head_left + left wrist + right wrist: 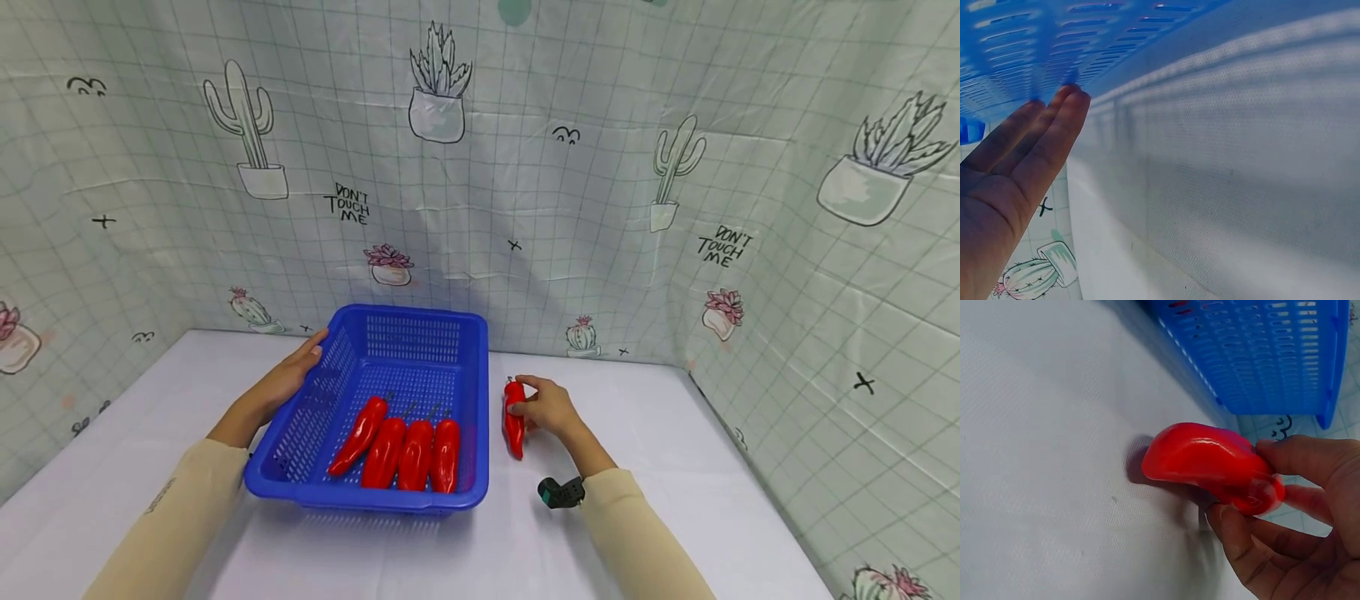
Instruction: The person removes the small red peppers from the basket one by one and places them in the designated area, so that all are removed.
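A blue plastic basket [375,498] with slotted walls stands on the white table. Inside it lie several red chili peppers [385,454], side by side, stems toward the far wall. My left hand [288,377] is at the basket's left side; in the left wrist view its straight fingers [1054,140] reach the slotted wall. To the right of the basket, my right hand [551,408] pinches another red pepper [513,429] near its stem end between thumb and fingers. In the right wrist view this glossy pepper [1200,456] shows its rounded tip, with a shadow on the cloth close by.
A black wrist camera [561,492] sits beside the right sleeve. Behind and on both sides of the white table [630,417] hangs a pale grid curtain [510,192] printed with cacti. The basket's right wall stands between the held pepper and the other peppers.
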Demonstrator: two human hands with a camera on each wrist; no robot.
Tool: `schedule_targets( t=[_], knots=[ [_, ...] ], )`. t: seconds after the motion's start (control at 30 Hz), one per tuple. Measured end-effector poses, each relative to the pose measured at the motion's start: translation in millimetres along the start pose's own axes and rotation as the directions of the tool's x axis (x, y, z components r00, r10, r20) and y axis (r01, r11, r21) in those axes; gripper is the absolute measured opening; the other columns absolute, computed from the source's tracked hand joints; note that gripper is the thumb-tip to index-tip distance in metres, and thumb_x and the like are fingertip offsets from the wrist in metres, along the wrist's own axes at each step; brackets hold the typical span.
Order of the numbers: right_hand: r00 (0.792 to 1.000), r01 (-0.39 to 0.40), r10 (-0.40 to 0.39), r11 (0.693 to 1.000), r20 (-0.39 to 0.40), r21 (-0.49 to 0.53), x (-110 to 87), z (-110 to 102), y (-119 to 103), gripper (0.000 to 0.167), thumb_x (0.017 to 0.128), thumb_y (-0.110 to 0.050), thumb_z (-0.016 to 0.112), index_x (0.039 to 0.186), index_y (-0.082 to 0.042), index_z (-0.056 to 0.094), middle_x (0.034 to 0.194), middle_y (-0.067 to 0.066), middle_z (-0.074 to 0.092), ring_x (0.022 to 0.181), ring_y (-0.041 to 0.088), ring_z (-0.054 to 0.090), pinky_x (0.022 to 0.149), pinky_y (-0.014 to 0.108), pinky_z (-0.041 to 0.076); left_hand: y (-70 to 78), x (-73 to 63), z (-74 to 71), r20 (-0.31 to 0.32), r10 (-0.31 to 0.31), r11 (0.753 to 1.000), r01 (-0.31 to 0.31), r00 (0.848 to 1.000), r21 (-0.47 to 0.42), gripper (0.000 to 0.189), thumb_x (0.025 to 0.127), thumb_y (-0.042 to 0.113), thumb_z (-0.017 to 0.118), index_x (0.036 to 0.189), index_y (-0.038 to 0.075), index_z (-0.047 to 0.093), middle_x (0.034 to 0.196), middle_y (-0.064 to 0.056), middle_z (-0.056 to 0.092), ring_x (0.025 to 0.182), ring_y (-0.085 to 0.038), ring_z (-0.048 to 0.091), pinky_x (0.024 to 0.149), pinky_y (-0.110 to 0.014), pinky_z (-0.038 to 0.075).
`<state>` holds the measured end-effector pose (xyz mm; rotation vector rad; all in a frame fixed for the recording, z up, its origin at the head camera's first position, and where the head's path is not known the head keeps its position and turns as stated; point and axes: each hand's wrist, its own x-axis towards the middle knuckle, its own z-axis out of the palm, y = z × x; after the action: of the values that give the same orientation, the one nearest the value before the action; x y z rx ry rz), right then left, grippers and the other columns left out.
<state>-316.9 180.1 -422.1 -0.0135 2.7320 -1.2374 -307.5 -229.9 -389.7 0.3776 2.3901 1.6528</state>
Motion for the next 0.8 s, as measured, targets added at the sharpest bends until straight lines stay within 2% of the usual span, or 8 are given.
schedule_targets(
  t=[0.27, 0.4, 0.63, 0.8],
  knots=[
    [0.998, 0.047, -0.048, 0.999, -0.04, -0.02, -3.9, -3.9, 4.5, 0.069, 0.086, -0.009, 0.071, 0.148, -0.005, 0.041, 0.105, 0.024, 0.069, 0.059, 0.017, 0.063, 0.057, 0.031, 0.057, 0.4, -0.3, 0.4, -0.01, -0.005, 1.0, 0.005, 1.0, 0.02, 0.057, 0.109, 0.03, 0.018, 0.158, 0.012, -0.005, 0.162, -0.026, -0.006, 0.147, -0.051, -0.001, 0.114, -0.068, 0.005],
    [0.997, 0.038, -0.04, 0.999, -0.064, -0.034, -5.1, -6.5, 7.2, 0.064, 0.088, -0.015, 0.07, 0.145, -0.002, 0.043, 0.104, 0.023, 0.069, 0.062, 0.019, 0.064, 0.059, 0.031, 0.057, 0.1, -0.6, 0.1, -0.012, -0.002, 1.0, 0.003, 1.0, 0.024, 0.057, 0.109, 0.029, 0.018, 0.158, 0.012, -0.005, 0.162, -0.026, -0.006, 0.147, -0.051, -0.001, 0.114, -0.069, 0.005],
    [0.982, 0.045, -0.056, 0.997, -0.182, -0.067, -3.8, -16.8, 8.7, 0.049, 0.093, -0.018, 0.063, 0.136, 0.002, 0.05, 0.103, 0.024, 0.071, 0.073, 0.024, 0.068, 0.063, 0.031, 0.058, -0.4, 1.6, -0.5, -0.006, 0.01, 1.0, -0.01, 1.0, 0.008, 0.057, 0.109, 0.03, 0.017, 0.158, 0.012, -0.006, 0.161, -0.027, -0.007, 0.146, -0.052, 0.0, 0.113, -0.069, 0.005],
    [0.977, 0.048, -0.055, 0.998, -0.206, -0.042, -2.1, -28.3, 1.3, 0.048, 0.095, -0.02, 0.061, 0.137, 0.001, 0.051, 0.106, 0.024, 0.07, 0.08, 0.029, 0.07, 0.068, 0.032, 0.059, -0.7, 1.4, -0.1, -0.011, 0.006, 1.0, -0.006, 1.0, 0.0, 0.056, 0.109, 0.028, 0.017, 0.158, 0.011, -0.006, 0.161, -0.028, -0.006, 0.146, -0.051, 0.002, 0.114, -0.067, 0.007]
  ],
)
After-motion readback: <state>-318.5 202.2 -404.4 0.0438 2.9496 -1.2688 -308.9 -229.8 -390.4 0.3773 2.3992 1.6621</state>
